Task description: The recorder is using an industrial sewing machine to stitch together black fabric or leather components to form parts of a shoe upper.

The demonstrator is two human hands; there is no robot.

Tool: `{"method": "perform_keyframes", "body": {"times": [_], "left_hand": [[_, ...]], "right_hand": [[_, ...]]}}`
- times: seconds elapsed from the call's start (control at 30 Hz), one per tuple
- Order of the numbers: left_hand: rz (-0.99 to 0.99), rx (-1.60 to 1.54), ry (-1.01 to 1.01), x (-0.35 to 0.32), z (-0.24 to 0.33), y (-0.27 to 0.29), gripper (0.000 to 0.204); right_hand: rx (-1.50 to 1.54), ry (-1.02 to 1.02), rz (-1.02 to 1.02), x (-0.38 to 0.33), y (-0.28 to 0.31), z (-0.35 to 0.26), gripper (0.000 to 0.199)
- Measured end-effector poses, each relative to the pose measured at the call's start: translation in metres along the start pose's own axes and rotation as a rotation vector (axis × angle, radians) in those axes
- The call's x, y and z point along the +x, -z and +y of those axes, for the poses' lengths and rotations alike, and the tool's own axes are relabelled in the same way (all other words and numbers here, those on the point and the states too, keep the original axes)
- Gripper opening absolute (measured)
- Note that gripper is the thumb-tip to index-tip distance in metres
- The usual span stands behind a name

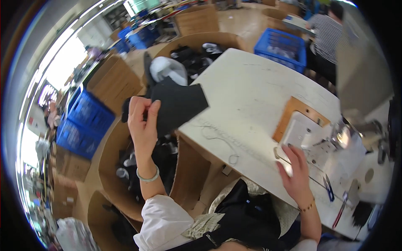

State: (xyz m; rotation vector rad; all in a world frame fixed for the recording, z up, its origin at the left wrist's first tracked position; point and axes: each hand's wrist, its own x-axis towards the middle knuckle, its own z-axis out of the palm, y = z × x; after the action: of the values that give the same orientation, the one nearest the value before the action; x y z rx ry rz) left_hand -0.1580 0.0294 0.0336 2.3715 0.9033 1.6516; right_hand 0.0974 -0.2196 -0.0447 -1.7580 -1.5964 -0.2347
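Observation:
My left hand (pixel 142 125) is raised past the left edge of the white sewing table, pinching a flat black fabric piece (pixel 180 104) between thumb and fingers. A pale grey-white part (pixel 167 70) shows just behind the piece; whether the two are joined I cannot tell. My right hand (pixel 295 175) hovers at or lightly touches the near edge of the sewing machine's bed (pixel 298 129), fingers stretched and apart, holding nothing. Close to it on the tabletop are blue-handled thread snips (pixel 329 188) and a thin red-handled tool (pixel 340 213).
A loose thread (pixel 220 140) lies on the white table (pixel 255 92). Cardboard bins (pixel 111 167) with dark pieces stand left of it. Blue crates (pixel 83 119) are farther left, and another blue crate (pixel 280 49) stands beyond the table, near a seated person in stripes (pixel 328 39).

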Motion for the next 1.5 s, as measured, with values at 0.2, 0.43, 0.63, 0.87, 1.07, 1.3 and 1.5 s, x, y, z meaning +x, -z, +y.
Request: {"method": "perform_keyframes", "body": {"times": [0.2,0.43,0.63,0.87,1.07,1.3,1.5], "left_hand": [[-0.576,-0.651,0.402,0.013,0.056,-0.106,0.018],[-0.866,-1.003,0.557,0.028,0.068,-0.131,0.024],[-0.630,-0.792,0.252,0.015,0.078,-0.114,0.020],[-0.561,-0.386,-0.452,0.023,0.091,-0.097,0.041],[-0.631,-0.212,-0.494,0.019,0.111,-0.111,0.042],[-1.108,-0.345,-0.459,0.045,0.113,-0.142,0.054],[-1.098,-0.209,-0.443,0.044,0.102,-0.166,0.036]], "right_hand": [[0.457,-0.252,0.048,0.049,-0.015,0.017,0.055],[1.344,-0.636,0.190,0.045,-0.007,0.048,0.040],[1.438,-0.612,0.305,0.049,-0.008,0.050,0.046],[1.799,-0.704,0.267,0.058,-0.014,0.053,0.055],[1.771,-1.065,0.099,0.050,-0.039,0.081,0.046],[1.488,-1.163,0.070,0.035,-0.041,0.096,0.033],[0.073,-0.192,0.254,0.018,-0.004,0.047,0.052]]}}
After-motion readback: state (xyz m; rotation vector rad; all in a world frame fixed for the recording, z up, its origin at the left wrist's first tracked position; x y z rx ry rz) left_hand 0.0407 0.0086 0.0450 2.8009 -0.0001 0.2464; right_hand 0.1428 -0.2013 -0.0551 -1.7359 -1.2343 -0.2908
